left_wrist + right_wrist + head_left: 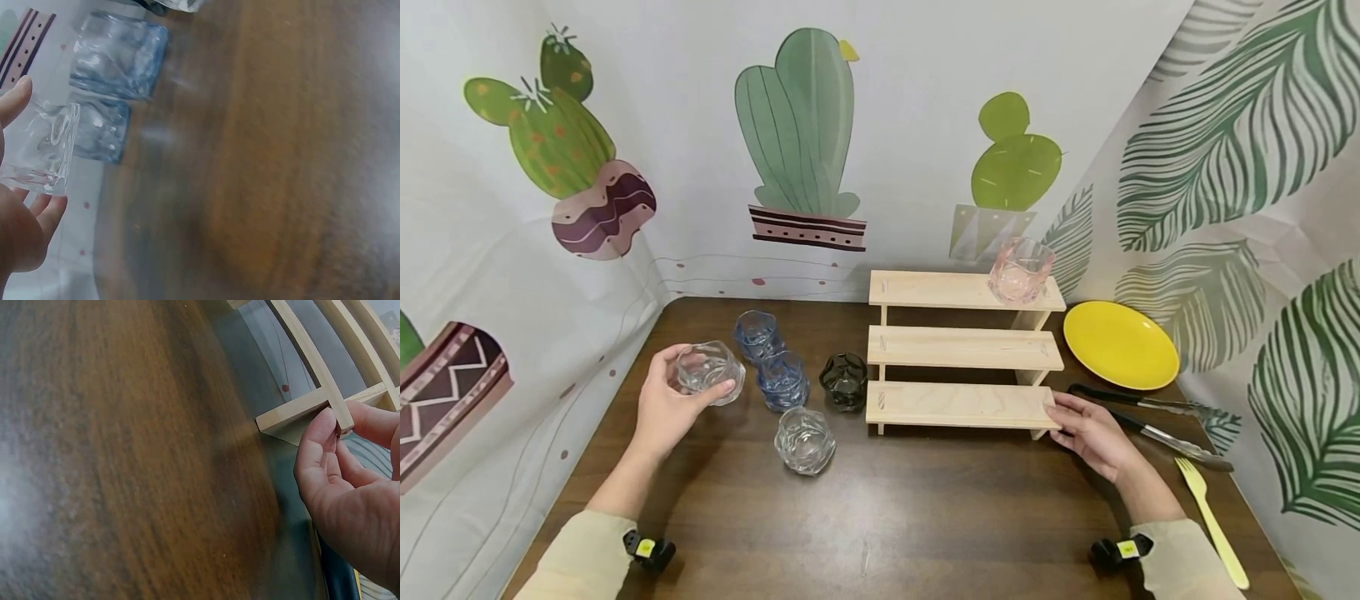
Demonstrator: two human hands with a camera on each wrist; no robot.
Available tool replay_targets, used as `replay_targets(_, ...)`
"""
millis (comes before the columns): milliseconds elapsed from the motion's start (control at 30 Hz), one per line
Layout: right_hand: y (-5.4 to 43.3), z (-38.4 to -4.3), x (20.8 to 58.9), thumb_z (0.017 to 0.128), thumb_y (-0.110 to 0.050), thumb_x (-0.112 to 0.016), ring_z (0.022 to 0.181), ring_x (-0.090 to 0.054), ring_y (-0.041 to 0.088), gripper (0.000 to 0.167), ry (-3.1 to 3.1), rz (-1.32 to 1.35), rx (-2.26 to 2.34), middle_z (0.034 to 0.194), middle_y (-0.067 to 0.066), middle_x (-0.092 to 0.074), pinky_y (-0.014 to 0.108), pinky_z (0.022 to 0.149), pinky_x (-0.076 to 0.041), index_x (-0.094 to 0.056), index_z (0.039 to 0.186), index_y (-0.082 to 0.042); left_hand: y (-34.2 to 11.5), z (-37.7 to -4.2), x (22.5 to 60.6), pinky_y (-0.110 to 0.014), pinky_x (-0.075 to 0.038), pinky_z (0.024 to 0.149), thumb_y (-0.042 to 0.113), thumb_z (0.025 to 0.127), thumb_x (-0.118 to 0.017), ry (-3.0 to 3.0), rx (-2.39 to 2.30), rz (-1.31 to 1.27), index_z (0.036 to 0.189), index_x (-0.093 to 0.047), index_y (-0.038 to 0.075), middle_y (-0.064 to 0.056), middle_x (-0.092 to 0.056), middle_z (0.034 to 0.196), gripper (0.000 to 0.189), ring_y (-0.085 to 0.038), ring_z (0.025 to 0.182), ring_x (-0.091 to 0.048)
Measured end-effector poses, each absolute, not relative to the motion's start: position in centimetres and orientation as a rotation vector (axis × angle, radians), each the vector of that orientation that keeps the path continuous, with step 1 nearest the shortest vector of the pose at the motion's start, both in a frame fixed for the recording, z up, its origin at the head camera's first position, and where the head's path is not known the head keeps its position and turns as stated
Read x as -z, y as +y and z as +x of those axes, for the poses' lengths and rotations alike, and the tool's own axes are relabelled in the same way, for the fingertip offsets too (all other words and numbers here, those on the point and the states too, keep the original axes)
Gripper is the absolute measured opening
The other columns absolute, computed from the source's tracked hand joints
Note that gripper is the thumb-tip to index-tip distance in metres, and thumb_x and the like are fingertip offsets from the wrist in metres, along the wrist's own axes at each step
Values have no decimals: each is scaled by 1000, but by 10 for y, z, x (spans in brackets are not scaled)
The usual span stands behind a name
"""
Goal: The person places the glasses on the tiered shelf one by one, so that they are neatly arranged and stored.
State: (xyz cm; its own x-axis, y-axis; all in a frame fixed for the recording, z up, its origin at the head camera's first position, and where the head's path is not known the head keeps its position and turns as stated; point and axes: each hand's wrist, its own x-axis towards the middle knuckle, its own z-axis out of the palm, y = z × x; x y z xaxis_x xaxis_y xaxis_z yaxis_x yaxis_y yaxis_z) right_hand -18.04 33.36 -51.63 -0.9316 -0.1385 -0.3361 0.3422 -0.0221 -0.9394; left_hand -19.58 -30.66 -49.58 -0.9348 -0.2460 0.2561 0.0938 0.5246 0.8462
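Clear faceted tumbler (pixel 707 368) is in the L hand (pixel 672 402), at the L side of the table (pixel 865 533); looks raised, tho contact w/ the wood can't be told for sure. Thumb & fingers are spread round opposite sides, gripping it. Handling, prob.: stiff, fairly heavy for its size, smooth so a bit slippery, breakable if knocked. Best hold = round the mid-wall, thumb opp. fingers, off the rim; facets should help grip.

Just R of it, 2 blue tumblers, back one (pixel 756 335) & front one (pixel 783 383), close tog. Nearer the person, a 2nd clear tumbler (pixel 806 442); dark-tinted tumbler (pixel 845 383) just beside the stand's L end.

3-tier wooden stand (pixel 955 406): R hand (pixel 1093 437) pinches the R end of the lowest board betw. fingertips. Wood prob. light, stiff, could slide if pushed; end edge gives a good hold. Pink tumbler (pixel 1021 271) upright on top tier, R end.

Farther R: yellow plate (pixel 1122 346), black-handled tongs (pixel 1176 440), pale yellow fork (pixel 1213 525). Cactus-print cloth (pixel 917 125) behind.
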Motion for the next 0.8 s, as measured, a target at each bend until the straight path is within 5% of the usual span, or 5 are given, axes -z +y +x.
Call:
replay_targets(367,333,-180,517,107,-14,-61,93,-66,10,65,1920,219,2040,112,0,-66,25,79,-57,-24,155,11,-284,-206,462,-16,-43,83,21,76,-96,-2407,1427,-33,143,-46,12,-11,-67,126,84,-14,111,-58)
replay_targets(800,332,-179,517,106,-14,-61,94,-65,10,65,1925,216,2040,112,-1,-66,26,81,-57,-26,155,10,-238,-234,411,-18,-46,85,10,74,-96,-2423,1469,-219,144,-44,8,-12,-68,127,86,-28,112,-62)
